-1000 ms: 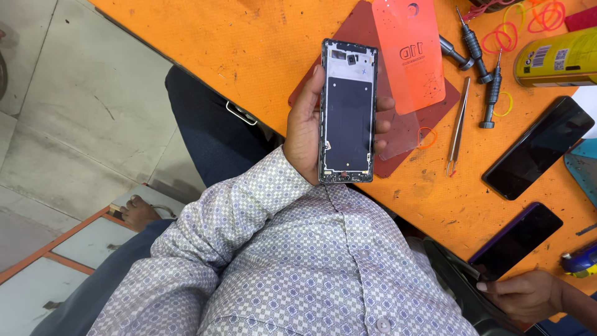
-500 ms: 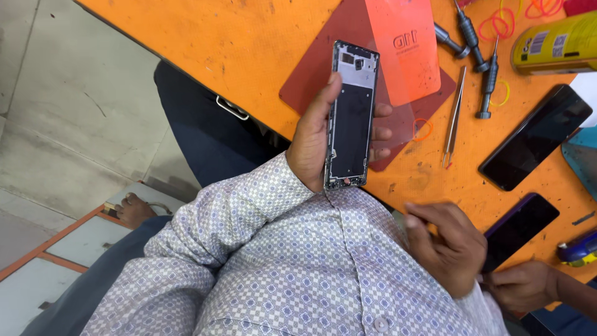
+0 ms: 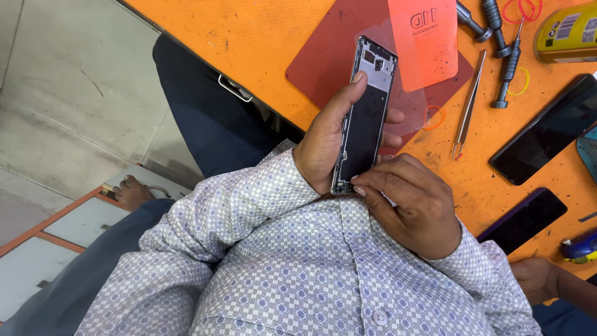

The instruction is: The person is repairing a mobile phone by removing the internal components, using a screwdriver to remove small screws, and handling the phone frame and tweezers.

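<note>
Phone frame (image 3: 365,118), opened and without its back cover, held upright in the air just above the near edge of an orange worktable (image 3: 249,37). Dark panel down the middle, bare metal and small parts at the top end.

Left hand (image 3: 323,146) clasped firmly round the phone frame: thumb pressed along the left edge, fingertips showing past the right edge. Right hand (image 3: 413,211) just below, fingers curled, thumb and fingertips touching the bottom end of the frame; impossible to tell whether pinching it or only resting there. Both arms in sleeves of a pale checked shirt (image 3: 280,267), filling the lower part of the view.

On the table behind the frame, a dark red mat (image 3: 329,56), with a translucent orange sheet (image 3: 426,43) lying partly over it. Near the right side of the mat, a small orange rubber band (image 3: 433,116). Just beyond, slim metal tweezers (image 3: 469,102) lying at a slant. Further right, dark screwdrivers (image 3: 507,62) and a yellow bottle (image 3: 569,31) at the top corner. Two dark phones on the right: one (image 3: 550,130) near the table's far side, another (image 3: 522,221) close to the right wrist.

At the bottom right corner, another hand (image 3: 535,280), resting against the table edge. Grey tiled floor (image 3: 62,93) to the left.
</note>
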